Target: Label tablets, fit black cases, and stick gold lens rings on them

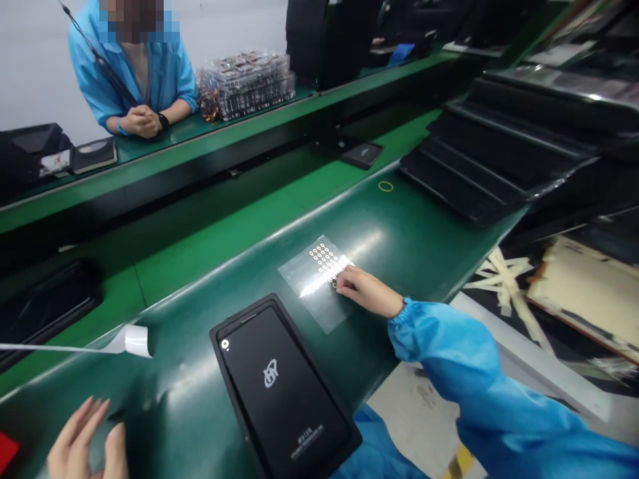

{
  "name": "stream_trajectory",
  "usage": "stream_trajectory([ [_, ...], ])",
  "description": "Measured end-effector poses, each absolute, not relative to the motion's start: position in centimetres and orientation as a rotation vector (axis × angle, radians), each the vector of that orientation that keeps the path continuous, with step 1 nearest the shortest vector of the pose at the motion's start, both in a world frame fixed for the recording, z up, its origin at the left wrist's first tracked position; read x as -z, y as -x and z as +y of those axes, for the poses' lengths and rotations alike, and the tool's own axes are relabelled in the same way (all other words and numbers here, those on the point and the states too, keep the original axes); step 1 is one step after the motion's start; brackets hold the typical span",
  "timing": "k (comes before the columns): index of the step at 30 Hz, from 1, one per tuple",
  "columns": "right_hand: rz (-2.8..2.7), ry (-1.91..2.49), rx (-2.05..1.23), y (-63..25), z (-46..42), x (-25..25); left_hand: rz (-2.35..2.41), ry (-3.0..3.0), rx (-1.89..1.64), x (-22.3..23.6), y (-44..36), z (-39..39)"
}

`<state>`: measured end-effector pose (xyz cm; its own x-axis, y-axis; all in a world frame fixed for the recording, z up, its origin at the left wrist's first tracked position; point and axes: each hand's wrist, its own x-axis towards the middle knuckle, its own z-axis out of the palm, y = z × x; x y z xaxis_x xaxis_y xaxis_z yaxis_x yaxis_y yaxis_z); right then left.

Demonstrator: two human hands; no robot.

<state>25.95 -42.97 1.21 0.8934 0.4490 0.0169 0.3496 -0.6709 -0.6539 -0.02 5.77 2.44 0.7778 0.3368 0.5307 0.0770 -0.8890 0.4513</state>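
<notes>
My right hand (pixel 367 290) rests on a clear plastic sheet (pixel 327 316) bearing rows of small gold ring-shaped stickers (pixel 323 256). Its fingertips are pinched together at the lower rows, and whatever is between them is hidden. A black device back cover (pixel 289 406) with a white logo and small print lies in a black frame-like holder (pixel 272 299). One small white ring sits at the cover's upper left corner. At the lower left, my left hand (pixel 88 444) hovers with its fingers apart and nothing in them, left of the holder.
A white strip with a curled end (pixel 136 340) extends over the bench's left edge. Beyond the green conveyor (pixel 279 199) a person in blue (pixel 144 123) leans with clasped hands beside stacked clear trays (pixel 254 83). Black trays (pixel 464 166) and a yellow rubber band (pixel 385 187) lie right.
</notes>
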Motion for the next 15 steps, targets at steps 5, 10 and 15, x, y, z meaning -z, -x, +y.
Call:
stream_trajectory([
  [5, -0.589, 2.332, -0.065, -23.5, -40.4, -3.5, 0.037, -2.569, -0.903, -4.7, -1.1, 1.3],
  [10, -0.948, 1.963, -0.141, -18.9, -32.6, -6.9, -0.158, -2.329, -0.395, -6.7, -3.4, -4.7],
  [15, -1.133, 1.74, -0.304, -15.7, -26.7, -9.3, -0.014, -2.106, -0.027, -8.4, -5.7, -8.5],
])
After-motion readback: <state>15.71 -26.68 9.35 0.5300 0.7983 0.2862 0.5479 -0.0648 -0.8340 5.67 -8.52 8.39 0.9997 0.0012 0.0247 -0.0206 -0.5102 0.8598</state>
